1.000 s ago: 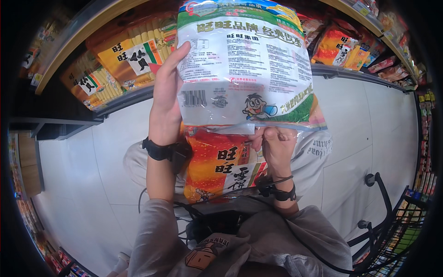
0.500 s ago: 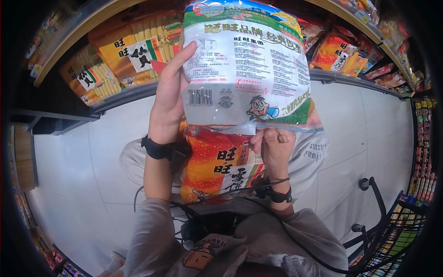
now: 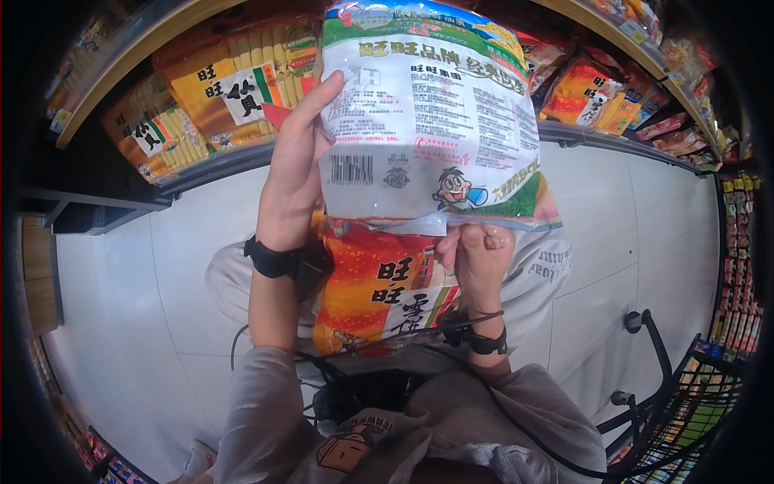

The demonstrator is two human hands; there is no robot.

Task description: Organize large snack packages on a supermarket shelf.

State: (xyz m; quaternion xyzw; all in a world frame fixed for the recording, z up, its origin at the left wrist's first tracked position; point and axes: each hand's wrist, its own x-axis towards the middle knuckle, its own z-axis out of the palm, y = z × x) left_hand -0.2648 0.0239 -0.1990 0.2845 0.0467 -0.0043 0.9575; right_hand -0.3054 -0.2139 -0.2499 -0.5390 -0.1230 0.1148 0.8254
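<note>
My left hand point(image 3: 292, 181) grips the white snack bag's point(image 3: 427, 121) side, fingers spread, held up by the shelf point(image 3: 201, 165). Right hand point(image 3: 477, 258) pinches its bottom edge, orange bag point(image 3: 379, 290) probably tucked underneath.

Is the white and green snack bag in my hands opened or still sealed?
Sealed, it seems: the white and green snack bag looks puffed and whole, its bottom seam flat above the right hand; its top edge is out of view.

Both forearms rise from the lower edge, each wrist wearing a black band. Left hand point(image 3: 297, 165) is raised higher, palm turned inward, fingers extended and spread in a flat grip. Right hand point(image 3: 477, 262) sits lower, fingers curled closed in a pinch.
</note>
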